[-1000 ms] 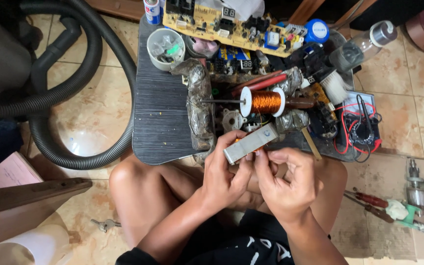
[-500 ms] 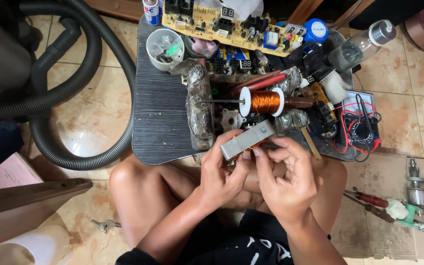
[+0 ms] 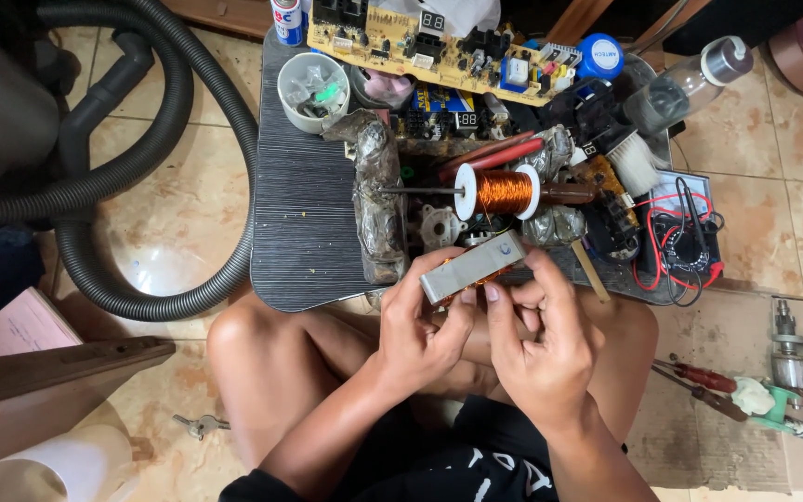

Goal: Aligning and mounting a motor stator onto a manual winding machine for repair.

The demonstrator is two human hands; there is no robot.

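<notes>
- You hold a grey metal block (image 3: 472, 267), tilted with its right end higher, over the near edge of the worktop (image 3: 309, 214) and above your lap; copper wire shows along its lower edge.
- Your left hand (image 3: 420, 325) grasps the block's left end, thumb up against its underside and fingers wrapped behind it.
- Your right hand (image 3: 536, 339) pinches the right part of the block, index finger over the top near the right end, thumb beneath.
- Just beyond the block, a spool (image 3: 497, 190) of copper wire sits on a thin rod (image 3: 415, 191) that runs across the worktop, white flanges at either end of the winding.
- Left of the spool stands a lumpy foil-wrapped post (image 3: 375, 200); a second foil lump (image 3: 550, 226) lies to the spool's right.
- At the far edge of the worktop lies a long yellow circuit board (image 3: 420, 42), with a white cup (image 3: 312, 88) of small parts near its left end.
- To the right, a meter (image 3: 685, 228) with red and black leads lies beside a white brush (image 3: 632, 167) and a clear bottle (image 3: 685, 84).
- A thick black hose (image 3: 155, 149) curls on the tiled floor to the left of the worktop.
- On the floor to your right lie red-handled screwdrivers (image 3: 699, 376) and a metal fitting (image 3: 792, 358); a key (image 3: 199, 426) lies by your left knee.
</notes>
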